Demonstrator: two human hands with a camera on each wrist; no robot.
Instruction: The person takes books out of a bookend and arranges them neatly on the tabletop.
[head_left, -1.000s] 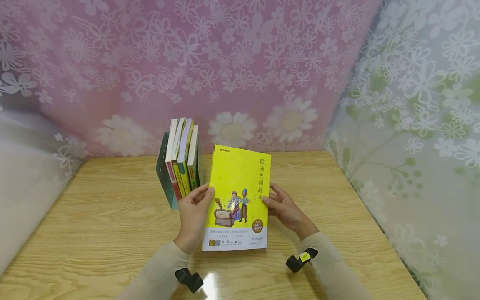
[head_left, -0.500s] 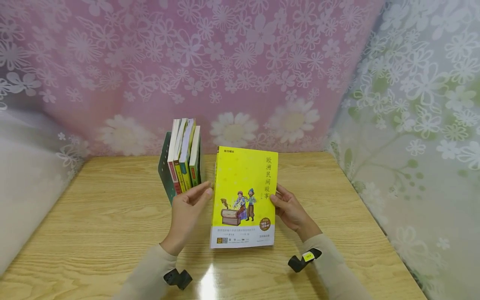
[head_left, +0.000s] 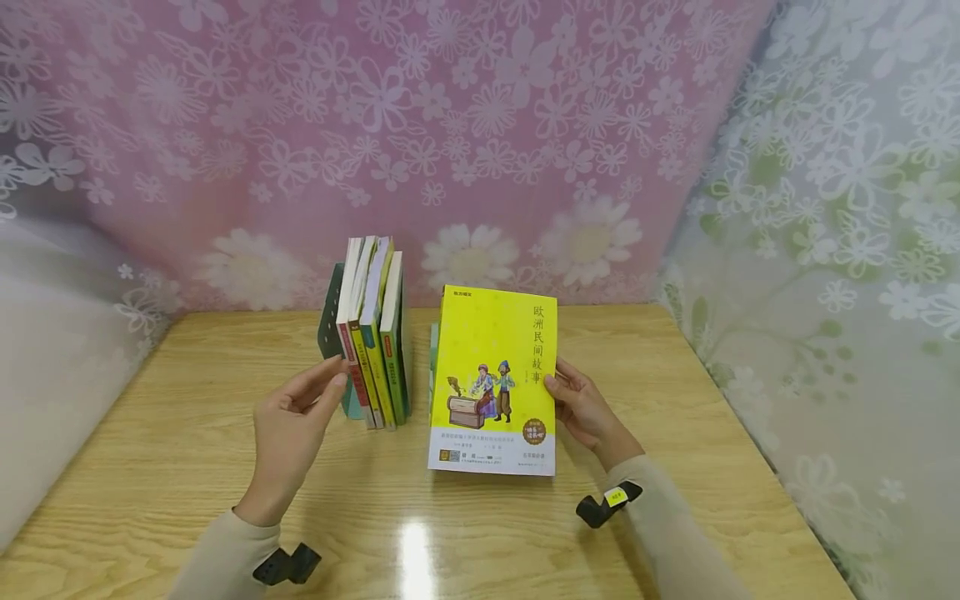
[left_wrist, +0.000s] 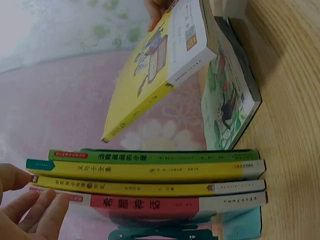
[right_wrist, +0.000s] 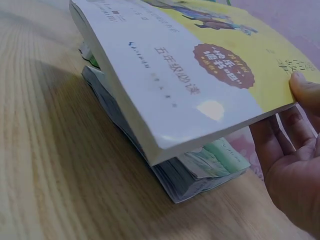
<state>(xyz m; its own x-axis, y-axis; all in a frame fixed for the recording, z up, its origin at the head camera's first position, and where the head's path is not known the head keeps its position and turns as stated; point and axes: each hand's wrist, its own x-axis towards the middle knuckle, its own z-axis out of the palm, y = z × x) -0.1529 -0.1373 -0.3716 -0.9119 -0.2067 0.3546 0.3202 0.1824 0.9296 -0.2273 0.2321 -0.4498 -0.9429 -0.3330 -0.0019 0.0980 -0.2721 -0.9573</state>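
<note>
My right hand (head_left: pixel 588 412) pinches the right edge of a yellow paperback book (head_left: pixel 495 350), thumb on the cover and fingers behind. The book is held up, tilted, with its lower cover white. My left hand (head_left: pixel 296 421) is at the row of standing books, its fingertips by the spine of the red book (left_wrist: pixel 145 204), the leftmost one. Whether they touch it I cannot tell. Beside it stand two yellow-spined books (left_wrist: pixel 145 169) and a green-spined book (left_wrist: pixel 150 156), all upright.
A green perforated bookend (head_left: pixel 330 312) stands left of the row. Another book with a green picture cover (left_wrist: pixel 227 95) is on the table behind the yellow book, mostly hidden in the head view. A flowered curtain (head_left: pixel 450 125) hangs behind the wooden table (head_left: pixel 360 542).
My left hand has let go of the yellow book and moved left to the standing row. The right hand has carried the yellow book slightly right.
</note>
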